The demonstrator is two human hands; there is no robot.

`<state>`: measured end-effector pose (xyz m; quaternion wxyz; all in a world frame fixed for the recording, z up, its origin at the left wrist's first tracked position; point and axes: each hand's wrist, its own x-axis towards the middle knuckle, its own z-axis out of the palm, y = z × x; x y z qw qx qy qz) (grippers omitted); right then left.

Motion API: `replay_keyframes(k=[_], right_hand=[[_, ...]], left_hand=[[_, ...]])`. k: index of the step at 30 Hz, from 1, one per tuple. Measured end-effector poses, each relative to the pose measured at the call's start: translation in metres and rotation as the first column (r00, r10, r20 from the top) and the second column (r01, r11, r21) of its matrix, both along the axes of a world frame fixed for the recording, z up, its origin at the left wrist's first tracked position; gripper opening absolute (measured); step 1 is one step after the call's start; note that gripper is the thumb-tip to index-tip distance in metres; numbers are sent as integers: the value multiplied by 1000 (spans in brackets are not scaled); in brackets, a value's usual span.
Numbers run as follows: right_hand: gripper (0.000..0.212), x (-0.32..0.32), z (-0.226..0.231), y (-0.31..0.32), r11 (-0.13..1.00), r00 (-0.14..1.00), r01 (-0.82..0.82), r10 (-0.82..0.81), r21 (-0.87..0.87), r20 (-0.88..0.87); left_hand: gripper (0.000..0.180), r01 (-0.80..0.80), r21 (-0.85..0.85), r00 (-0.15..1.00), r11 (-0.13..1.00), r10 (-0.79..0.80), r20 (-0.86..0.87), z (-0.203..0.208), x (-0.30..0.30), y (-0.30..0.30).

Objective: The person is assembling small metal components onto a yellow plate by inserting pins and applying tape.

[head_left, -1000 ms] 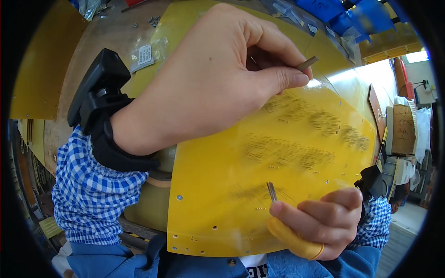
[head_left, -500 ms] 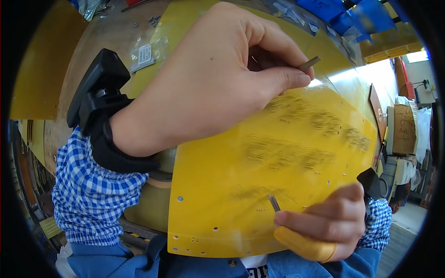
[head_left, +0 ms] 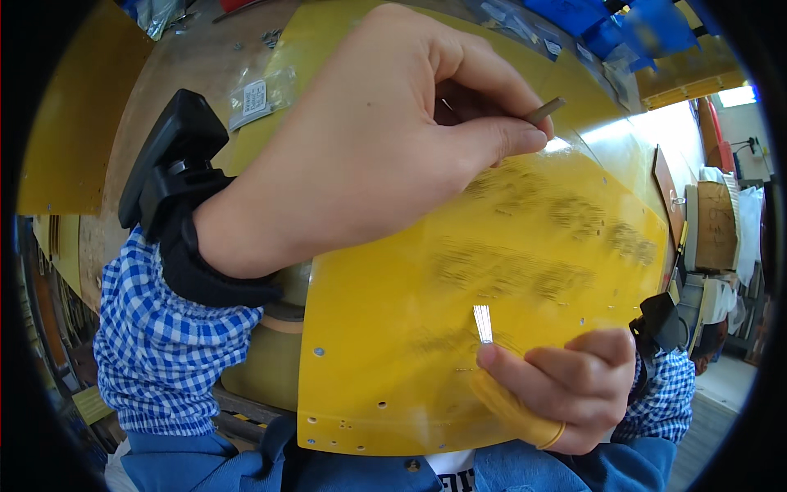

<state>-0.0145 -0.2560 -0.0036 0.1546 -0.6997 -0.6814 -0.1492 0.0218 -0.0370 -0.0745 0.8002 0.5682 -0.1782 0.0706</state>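
My left hand (head_left: 393,139) reaches over the upper middle of a yellow board (head_left: 369,320), its thumb and fingers closed on a slim grey-brown rod (head_left: 546,111). Most of the rod is hidden by the hand. Low at the right, my right hand (head_left: 566,385) pinches a small bundle of thin metal strips (head_left: 483,324), their free ends fanned upward and shining. A yellow finger cover (head_left: 516,410) wraps one finger of that hand. Dense patches of fine dark lines (head_left: 467,266) cover the board's middle and right; whether they are pins or marks I cannot tell.
A clear bag with a white label (head_left: 256,98) lies beyond my left wrist, near small metal pieces (head_left: 270,38). Blue bins (head_left: 648,33) stand at the back right. A cardboard box (head_left: 716,225) is at the far right. Small holes (head_left: 381,404) dot the board's near edge.
My right hand has turned and moved slightly left and up; its metal strips now point upward, fanned and bright. My left hand has hardly moved.
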Motion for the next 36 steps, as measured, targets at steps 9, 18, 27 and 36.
replay_keyframes(k=[9,18,27,36], right_hand=[[13,3,8,-2,990,929,-137,117,-33,-351],[10,7,6,-11,995,985,-68,54,-78,-163],[11,3,0,-10,1000,996,-12,11,-15,-83],[10,4,9,-9,996,958,-7,-19,-88,-287]], left_hand=[[11,1,130,999,991,-7,44,6,4,4],[10,-61,202,997,978,68,-28,7,-2,1],[11,-103,431,994,897,110,9,29,-3,6],[10,-72,447,997,892,77,6,30,0,8]])
